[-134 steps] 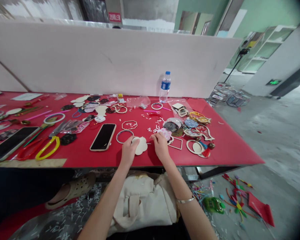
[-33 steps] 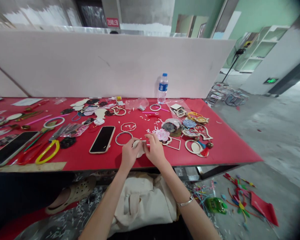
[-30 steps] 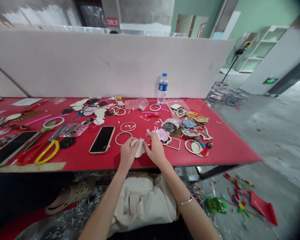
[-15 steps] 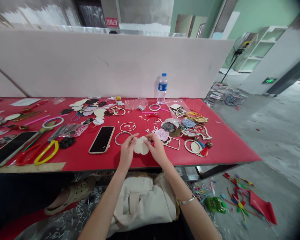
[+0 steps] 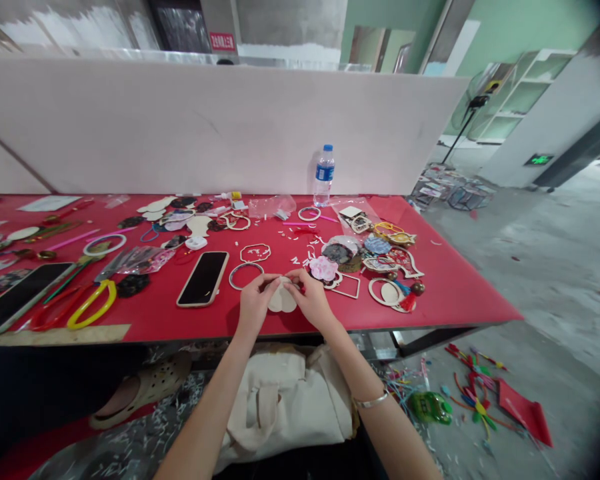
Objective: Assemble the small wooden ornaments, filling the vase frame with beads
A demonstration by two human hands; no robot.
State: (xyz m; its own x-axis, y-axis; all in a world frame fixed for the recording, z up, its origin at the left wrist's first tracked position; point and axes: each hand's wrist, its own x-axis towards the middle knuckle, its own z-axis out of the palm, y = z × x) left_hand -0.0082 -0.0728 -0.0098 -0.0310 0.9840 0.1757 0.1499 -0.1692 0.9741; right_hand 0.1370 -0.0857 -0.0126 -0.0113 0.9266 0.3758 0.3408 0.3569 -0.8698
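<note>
"Head view first: what does the inspection find in hand?"

"Left hand (image 5: 254, 305) and right hand (image 5: 313, 300) are both closed on a cream wooden cut-out (image 5: 283, 301). Their fingers pinch its upper edge, and the thumbs lie toward the middle. A small red bit (image 5: 302, 289) shows at the right fingertips; it is too small to identify."

"Location of the piece?"

"Between the hands, over the near edge of a red-topped table (image 5: 460, 303). Whether it touches the surface cannot be told."

"Condition of the work?"

"The visible face of the cut-out is bare wood, with no print or colour. A pink-printed flower piece (image 5: 323, 268) lies just beyond the right hand, already covered on its upper face."

"And what remains outstanding?"

"Several parts lie loose and unjoined: a wooden hoop (image 5: 230, 276) just left of the hands, a scalloped wooden frame (image 5: 255, 245) beyond it, and an angular wooden frame (image 5: 347, 297) to the right. Farther right, a red tassel (image 5: 408, 302) sits among assembled-looking pieces. White offcuts (image 5: 300, 257) are scattered across the tabletop. Nothing on the bare cut-out shows as attached."
</note>
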